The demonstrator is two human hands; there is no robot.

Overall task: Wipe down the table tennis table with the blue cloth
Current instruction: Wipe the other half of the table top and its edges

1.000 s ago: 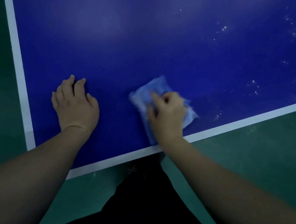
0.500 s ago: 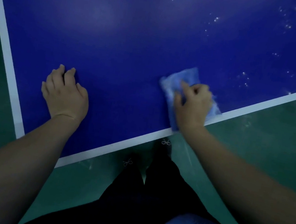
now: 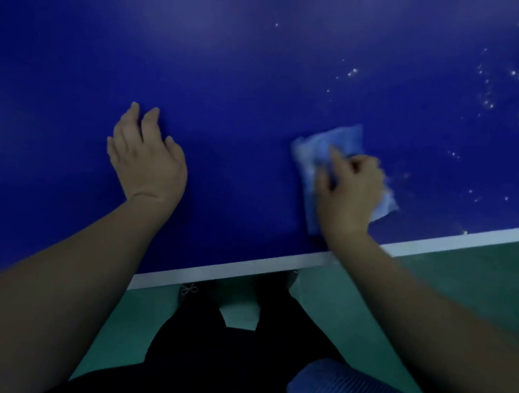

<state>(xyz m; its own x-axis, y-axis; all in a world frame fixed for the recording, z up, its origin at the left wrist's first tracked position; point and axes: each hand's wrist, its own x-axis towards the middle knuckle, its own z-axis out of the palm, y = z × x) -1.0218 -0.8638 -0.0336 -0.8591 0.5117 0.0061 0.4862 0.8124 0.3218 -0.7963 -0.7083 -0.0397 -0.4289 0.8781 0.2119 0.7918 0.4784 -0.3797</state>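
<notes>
The right hand [image 3: 347, 194] has slid the blue cloth [image 3: 329, 146] rightward along the table's [image 3: 236, 75] near edge. It now lies closer to the white specks [image 3: 474, 194].

Dark blue table [image 3: 238, 58], white line along near and left edges. Blue cloth [image 3: 342, 148] laid flat near the near edge, right side. White specks [image 3: 502, 98] scattered far right.

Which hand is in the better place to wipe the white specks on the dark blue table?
The right hand: it already presses the light blue cloth, and the white specks lie on its side. The left hand rests flat, far away.
</notes>
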